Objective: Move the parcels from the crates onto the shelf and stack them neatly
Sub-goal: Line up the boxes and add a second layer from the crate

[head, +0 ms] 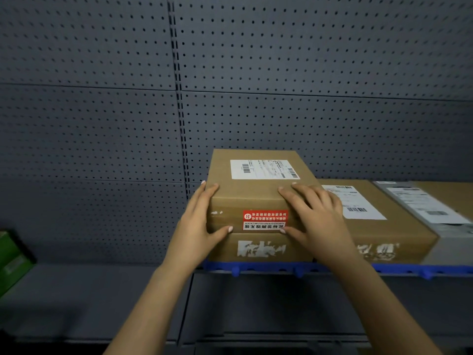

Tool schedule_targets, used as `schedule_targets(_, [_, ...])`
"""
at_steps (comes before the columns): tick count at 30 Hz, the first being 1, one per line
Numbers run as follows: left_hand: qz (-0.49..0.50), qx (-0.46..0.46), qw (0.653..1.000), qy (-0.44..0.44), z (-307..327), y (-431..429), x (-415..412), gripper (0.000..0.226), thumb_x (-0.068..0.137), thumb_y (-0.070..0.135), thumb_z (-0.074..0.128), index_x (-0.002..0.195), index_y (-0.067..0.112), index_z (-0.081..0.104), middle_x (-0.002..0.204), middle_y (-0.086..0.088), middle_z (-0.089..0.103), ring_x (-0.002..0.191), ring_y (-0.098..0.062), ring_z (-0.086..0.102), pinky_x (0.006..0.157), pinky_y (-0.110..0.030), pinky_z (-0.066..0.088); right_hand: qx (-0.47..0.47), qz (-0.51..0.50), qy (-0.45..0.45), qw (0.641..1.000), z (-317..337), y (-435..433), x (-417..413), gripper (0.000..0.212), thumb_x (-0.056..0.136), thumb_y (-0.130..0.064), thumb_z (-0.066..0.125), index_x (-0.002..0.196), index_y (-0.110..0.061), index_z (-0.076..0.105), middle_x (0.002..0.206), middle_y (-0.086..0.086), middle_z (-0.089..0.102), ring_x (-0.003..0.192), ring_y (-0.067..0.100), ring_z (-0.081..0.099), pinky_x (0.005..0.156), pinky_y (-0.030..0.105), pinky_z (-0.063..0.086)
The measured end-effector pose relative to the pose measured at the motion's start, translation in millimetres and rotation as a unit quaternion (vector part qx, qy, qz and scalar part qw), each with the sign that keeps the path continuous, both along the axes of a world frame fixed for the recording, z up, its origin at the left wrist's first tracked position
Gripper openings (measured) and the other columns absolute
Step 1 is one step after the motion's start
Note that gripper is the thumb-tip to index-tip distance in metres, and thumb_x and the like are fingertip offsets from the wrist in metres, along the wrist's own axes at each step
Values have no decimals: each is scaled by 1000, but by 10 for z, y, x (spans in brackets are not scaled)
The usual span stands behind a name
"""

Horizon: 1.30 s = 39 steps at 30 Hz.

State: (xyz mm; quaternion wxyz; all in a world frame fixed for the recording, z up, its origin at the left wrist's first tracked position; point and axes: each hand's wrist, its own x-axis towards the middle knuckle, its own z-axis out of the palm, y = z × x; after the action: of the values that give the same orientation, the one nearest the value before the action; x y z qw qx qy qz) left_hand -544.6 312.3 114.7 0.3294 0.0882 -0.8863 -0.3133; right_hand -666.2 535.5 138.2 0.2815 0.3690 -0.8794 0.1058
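A brown cardboard parcel (256,196) with a white shipping label and a red sticker lies on top of a second brown parcel (261,248) on the shelf (281,268), which has a blue front edge. My left hand (197,226) holds the top parcel's front left corner, fingers along its left side and thumb across its front face. My right hand (314,216) holds the front right corner, fingers spread over the top and thumb on the front face.
A flat brown parcel (384,226) lies to the right on the same shelf, with a grey parcel (435,208) beyond it. A green box (12,262) sits at the far left on a lower grey shelf (89,290). Grey pegboard (102,124) forms the back wall.
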Motion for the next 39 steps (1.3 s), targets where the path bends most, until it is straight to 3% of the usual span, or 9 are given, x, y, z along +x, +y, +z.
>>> schedule_targets(11, [-2,9,1000,-14,31,107,6,93,75,32,79,146,43,21,159,15,10,141,-9,22,107,-31,28,10,2,-20,1000,51,71,-16,83,73,-47,76,144,-33,35,145,0,40,133,25,32,112,55,21])
schedule_targets(14, [-6,-10,1000,-26,68,63,65,96,74,35,80,147,46,18,158,18,7,137,-1,19,107,-34,29,-2,18,-16,1000,54,56,10,84,71,-48,77,143,-31,38,143,3,42,131,25,34,114,53,15])
schedule_targets(19, [19,-26,999,-2,65,-46,376,93,76,39,78,147,49,19,155,27,11,129,16,12,102,-20,23,-43,82,7,996,89,-81,206,75,73,-42,77,139,-29,44,139,1,45,128,19,29,114,41,4])
schedule_targets(24, [70,-49,996,12,-96,-51,810,84,77,33,77,145,44,29,152,30,19,136,9,24,100,-16,28,-59,186,4,981,-4,-418,555,69,71,-33,81,132,-26,49,135,2,48,123,20,35,110,37,15])
schedule_targets(28, [135,-71,988,0,-257,-167,1320,81,77,34,77,145,38,34,151,25,27,136,4,28,104,-18,31,-54,278,0,959,-167,-885,871,66,74,-32,78,133,-22,51,132,7,50,120,28,44,105,44,26])
schedule_targets(32, [208,-79,975,-7,-379,-430,2022,76,77,33,77,143,30,40,148,19,33,134,11,23,111,-35,32,-44,359,-12,932,-305,-1466,1391,64,77,-31,77,134,-21,50,133,8,50,121,29,45,105,42,26])
schedule_targets(35, [261,-84,962,-20,-444,-703,2657,74,76,33,78,141,27,44,145,14,37,134,1,31,110,-48,36,-38,411,-28,910,-375,-1948,1925,63,78,-32,76,135,-21,50,134,6,49,122,27,46,109,42,24])
schedule_targets(39, [331,-80,939,-46,-484,-1109,3605,73,75,33,79,140,24,46,143,10,42,134,-10,39,107,-49,37,-39,482,-49,874,-477,-2668,2759,65,77,-32,77,136,-24,48,135,3,47,123,25,45,109,42,25])
